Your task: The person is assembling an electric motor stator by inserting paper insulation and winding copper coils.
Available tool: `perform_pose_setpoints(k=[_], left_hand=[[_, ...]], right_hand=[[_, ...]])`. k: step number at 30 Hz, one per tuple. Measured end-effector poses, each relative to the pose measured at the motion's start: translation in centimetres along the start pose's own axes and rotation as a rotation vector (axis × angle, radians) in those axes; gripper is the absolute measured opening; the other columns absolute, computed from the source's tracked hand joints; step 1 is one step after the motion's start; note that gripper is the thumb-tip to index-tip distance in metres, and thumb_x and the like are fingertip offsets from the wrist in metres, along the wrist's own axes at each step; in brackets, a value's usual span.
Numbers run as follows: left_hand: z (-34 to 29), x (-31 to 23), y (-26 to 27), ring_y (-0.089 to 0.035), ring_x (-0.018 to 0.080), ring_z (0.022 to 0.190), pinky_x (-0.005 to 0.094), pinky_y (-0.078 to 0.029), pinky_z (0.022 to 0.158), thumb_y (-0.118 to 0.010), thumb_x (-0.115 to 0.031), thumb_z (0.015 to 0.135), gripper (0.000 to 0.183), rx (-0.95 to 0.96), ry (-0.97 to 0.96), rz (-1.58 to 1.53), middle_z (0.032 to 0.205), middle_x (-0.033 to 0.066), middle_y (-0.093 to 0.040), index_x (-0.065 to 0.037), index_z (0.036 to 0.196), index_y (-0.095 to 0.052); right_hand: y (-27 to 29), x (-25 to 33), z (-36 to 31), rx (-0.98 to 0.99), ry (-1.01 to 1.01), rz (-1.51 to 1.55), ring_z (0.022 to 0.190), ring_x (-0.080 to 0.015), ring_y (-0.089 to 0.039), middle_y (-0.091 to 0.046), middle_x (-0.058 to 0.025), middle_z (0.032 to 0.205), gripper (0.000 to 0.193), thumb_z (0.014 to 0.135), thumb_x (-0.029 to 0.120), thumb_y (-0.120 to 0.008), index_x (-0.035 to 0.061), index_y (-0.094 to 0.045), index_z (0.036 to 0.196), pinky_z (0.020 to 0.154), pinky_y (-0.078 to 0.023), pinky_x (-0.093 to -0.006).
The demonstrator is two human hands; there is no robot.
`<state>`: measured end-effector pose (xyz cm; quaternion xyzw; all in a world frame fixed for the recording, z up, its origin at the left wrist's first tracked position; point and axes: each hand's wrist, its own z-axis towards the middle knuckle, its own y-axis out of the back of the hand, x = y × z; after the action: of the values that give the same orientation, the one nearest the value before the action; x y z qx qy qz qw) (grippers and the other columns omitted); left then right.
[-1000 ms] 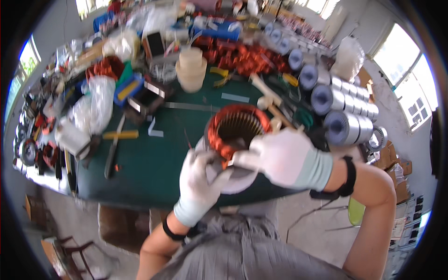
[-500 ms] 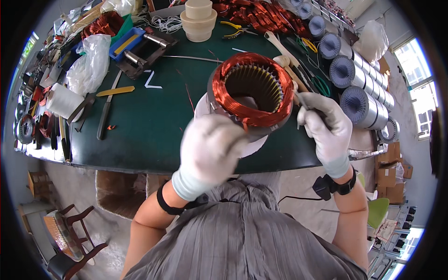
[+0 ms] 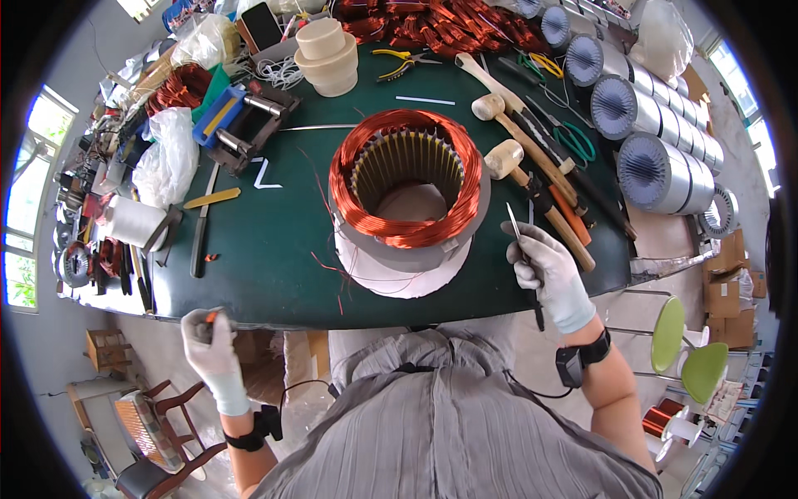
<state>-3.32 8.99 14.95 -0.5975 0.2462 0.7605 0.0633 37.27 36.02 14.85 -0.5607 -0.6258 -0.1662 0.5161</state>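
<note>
A motor stator (image 3: 407, 241) with a thick ring of copper winding (image 3: 455, 218) stands upright on a round white base (image 3: 399, 284) at the table's middle. Off the table's front edge, well left of the stator, my gloved left hand (image 3: 211, 353) is closed, pinching a small orange-red scrap (image 3: 212, 316). To the stator's right, my gloved right hand (image 3: 550, 274) is closed around a slim tool (image 3: 513, 223) with a pointed metal blade and dark handle. Neither hand touches the stator. Loose red wires (image 3: 326, 264) trail beside the base on its left.
Mallets (image 3: 504, 158), green-handled scissors (image 3: 578, 141) and yellow-handled pliers (image 3: 403, 58) lie right and behind. Metal cores (image 3: 657, 175) line the right edge. A dark-handled knife (image 3: 199, 241), yellow strip (image 3: 213, 199) and white thread spool (image 3: 133, 221) are at left.
My left hand has moved from the stator's front to the lower left. My right hand has drawn down and away from the winding with the tool. The view has shifted, showing the stator farther left.
</note>
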Motion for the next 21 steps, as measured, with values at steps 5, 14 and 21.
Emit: perform_pose_setpoints(k=[5,14,21], left_hand=[[3.2,4.5,6.2,-0.07,0.0168,0.083,0.0273,-0.056,0.076,-0.059,0.002,0.097,0.032,-0.163,0.024,0.268,0.103,0.0131,-0.071,-0.003,0.128,-0.062],[3.2,4.9,10.7,-0.07,0.039,0.085,0.0466,-0.054,0.078,-0.058,-0.034,0.097,0.033,0.027,-0.113,1.236,0.092,0.0203,-0.073,-0.007,0.104,-0.075],[8.9,-0.7,1.6,-0.067,0.0397,0.094,0.0472,-0.054,0.084,-0.069,-0.019,0.088,0.029,-0.005,-0.445,1.125,0.108,0.0184,-0.069,-0.008,0.115,-0.068]], right_hand=[[0.1,4.3,4.9,0.037,0.195,-0.447,0.072,-0.0097,-0.055,-0.065,-0.008,0.101,0.038,0.102,0.016,-0.057,-0.0002,-0.057,0.136,0.058,-0.042,-0.0229],[0.7,0.5,5.5,-0.021,0.843,-1.608,0.123,-0.0374,-0.057,-0.062,-0.0165,0.131,0.042,0.086,0.017,-0.069,0.0062,-0.064,0.126,0.103,-0.045,-0.0479],[1.7,4.5,5.7,-0.07,0.875,-1.327,0.129,-0.0368,-0.055,-0.058,-0.0195,0.14,0.045,0.087,0.005,-0.067,0.0003,-0.062,0.132,0.109,-0.043,-0.0411]])
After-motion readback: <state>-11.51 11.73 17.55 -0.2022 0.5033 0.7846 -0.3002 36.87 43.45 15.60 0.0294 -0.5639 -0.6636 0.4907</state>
